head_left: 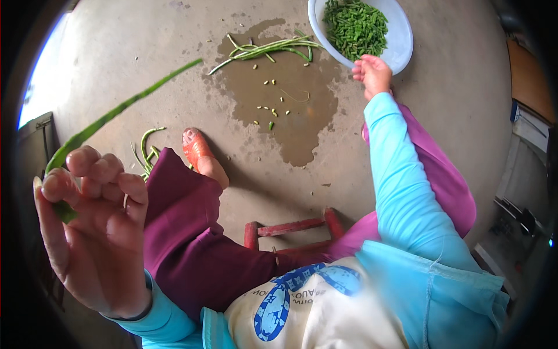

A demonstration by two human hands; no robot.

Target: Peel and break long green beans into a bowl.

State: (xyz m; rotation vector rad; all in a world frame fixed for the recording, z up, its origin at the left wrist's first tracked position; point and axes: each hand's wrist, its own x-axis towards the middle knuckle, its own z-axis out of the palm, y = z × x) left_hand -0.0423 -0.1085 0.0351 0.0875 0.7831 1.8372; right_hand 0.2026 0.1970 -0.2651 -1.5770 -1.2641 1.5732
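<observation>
Pinching a long green bean [125, 103] between thumb and fingers, the left hand [96, 230] is raised close to the camera, so the pod runs up and to the right from it, thin, smooth and a bit blurred at the far tip. The right hand [372, 72] is stretched out to the near rim of a white bowl [401, 43]; its fingers are curled together, but I can't tell if anything's in them. The bowl is heaped with chopped green pieces [356, 26], way too many to count. One loose bunch of whole beans [267, 49] lies on a wet patch [290, 110] just left of the bowl, a smaller bunch [145, 154] sits by the sandalled foot [197, 152], one red stool [293, 230] underneath. Bare concrete floor [145, 46] all around.
</observation>
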